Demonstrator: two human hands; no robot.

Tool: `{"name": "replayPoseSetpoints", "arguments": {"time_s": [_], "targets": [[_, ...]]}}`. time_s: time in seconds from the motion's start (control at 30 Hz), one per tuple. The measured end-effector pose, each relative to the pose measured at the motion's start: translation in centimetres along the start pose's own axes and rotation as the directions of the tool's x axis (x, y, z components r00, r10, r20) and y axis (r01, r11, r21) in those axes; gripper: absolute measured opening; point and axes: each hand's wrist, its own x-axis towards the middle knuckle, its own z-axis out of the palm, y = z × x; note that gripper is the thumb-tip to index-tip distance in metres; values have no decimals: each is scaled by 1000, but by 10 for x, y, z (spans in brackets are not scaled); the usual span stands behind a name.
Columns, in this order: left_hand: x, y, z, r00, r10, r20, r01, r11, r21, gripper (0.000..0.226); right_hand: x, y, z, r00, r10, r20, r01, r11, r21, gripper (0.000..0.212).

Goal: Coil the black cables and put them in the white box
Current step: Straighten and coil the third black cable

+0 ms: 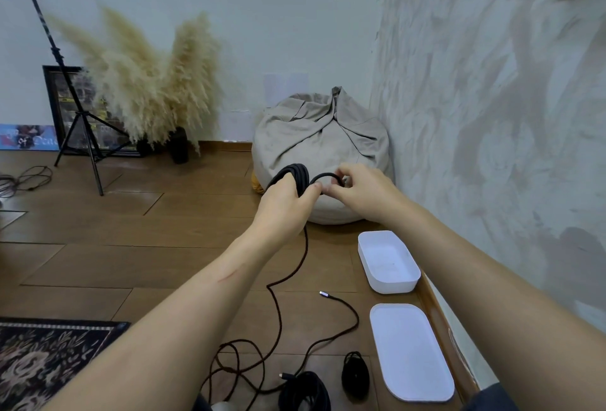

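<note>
My left hand [284, 201] is raised in front of me and grips a coil of black cable [296, 174] wound around its fingers. My right hand [360, 187] pinches a loop of the same cable [324, 177] just right of the coil. The cable's loose tail [296, 268] hangs down to the wooden floor and ends in a silver plug [324, 294]. The white box [387, 260] stands open and empty on the floor at the right. Its white lid [410, 350] lies nearer to me. Two coiled black cables [305, 391] [355, 374] rest on the floor near the bottom edge.
A beige bean bag [321, 135] sits in the corner behind my hands. The textured wall [492, 115] runs along the right. A black tripod [78, 122], pampas grass in dark vases [147, 83] and framed pictures stand at the back left. A patterned rug [49, 361] lies bottom left.
</note>
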Motion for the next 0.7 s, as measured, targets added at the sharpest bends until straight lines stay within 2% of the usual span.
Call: {"name": "replayPoseSetpoints", "arguments": {"time_s": [0.1,0.2,0.27,0.33,0.4,0.5,0.7], "targets": [[0,-2,1,1000,-7,25,8,1000,-22,39,1,4,0,1000,-10,-28,11,999,41,29],[1,-4,3,999,-30,39,32,999,-42,40,5,11,2,998,-32,-44,35,998,58,12],[4,-7,2,998,-50,36,53,995,-84,41,9,16,1,999,-8,-50,14,993,114,30],[6,-12,0,997,-60,41,65,991,-120,41,11,22,-1,998,14,-57,-7,992,124,28],[7,-15,-1,997,-56,46,62,991,-122,40,12,26,-2,998,-4,-60,7,999,44,18],[6,-15,0,998,-45,41,50,992,-118,45,10,26,-5,994,-37,-102,26,994,-106,16],[6,-11,1,1000,-6,-4,6,988,-157,57,10,18,-6,990,-50,-129,19,973,-231,16]]}}
